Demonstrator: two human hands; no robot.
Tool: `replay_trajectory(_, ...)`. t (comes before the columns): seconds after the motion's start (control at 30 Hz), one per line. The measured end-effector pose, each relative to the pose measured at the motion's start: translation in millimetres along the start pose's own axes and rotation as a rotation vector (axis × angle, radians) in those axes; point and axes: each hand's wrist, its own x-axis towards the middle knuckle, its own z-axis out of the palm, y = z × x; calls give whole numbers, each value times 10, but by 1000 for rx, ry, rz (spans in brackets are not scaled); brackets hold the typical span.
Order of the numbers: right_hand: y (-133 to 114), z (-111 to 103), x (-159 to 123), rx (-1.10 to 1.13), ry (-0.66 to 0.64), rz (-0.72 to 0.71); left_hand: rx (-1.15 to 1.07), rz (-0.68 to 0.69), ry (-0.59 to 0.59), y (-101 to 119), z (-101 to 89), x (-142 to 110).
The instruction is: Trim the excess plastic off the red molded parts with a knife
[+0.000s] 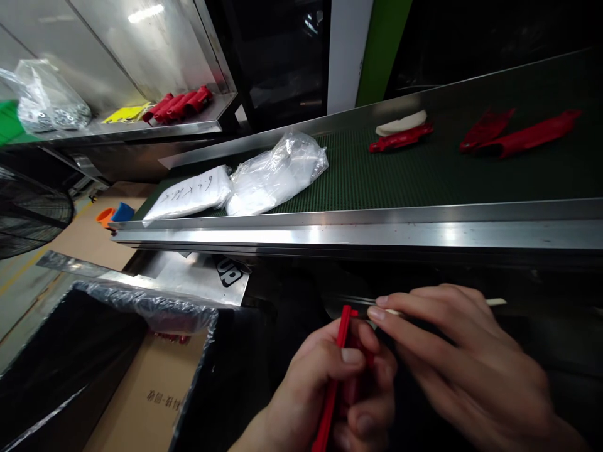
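Observation:
My left hand is closed around a thin red plastic part held upright below the conveyor's edge. My right hand is beside it, fingers pinched on a slim pale stick-like tool whose tip meets the top of the red part. On the green conveyor belt lie more red plastic parts and one white part at the upper right.
Two clear plastic bags with white contents lie on the belt's left end. A cardboard box lined with a black bag stands at lower left. More red parts and a bag of hardware sit on a steel shelf.

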Motion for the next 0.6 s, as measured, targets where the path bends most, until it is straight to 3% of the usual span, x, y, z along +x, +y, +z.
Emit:
replay_trajectory(0.17, -2, 27, -39, -63, 13, -21, -62, -11, 122, -24, 59, -9)
replay_trajectory(0.37, 16, -57, 43, -129, 349, 340, -116, -55, 283, -115, -37, -38)
replay_trajectory(0.5, 48, 0, 18, -87, 240, 347, -63, -51, 237, -127, -136, -20)
replay_trajectory(0.6, 110, 34, 34, -31, 244, 343, 147, 25, 177, 14, -88, 55)
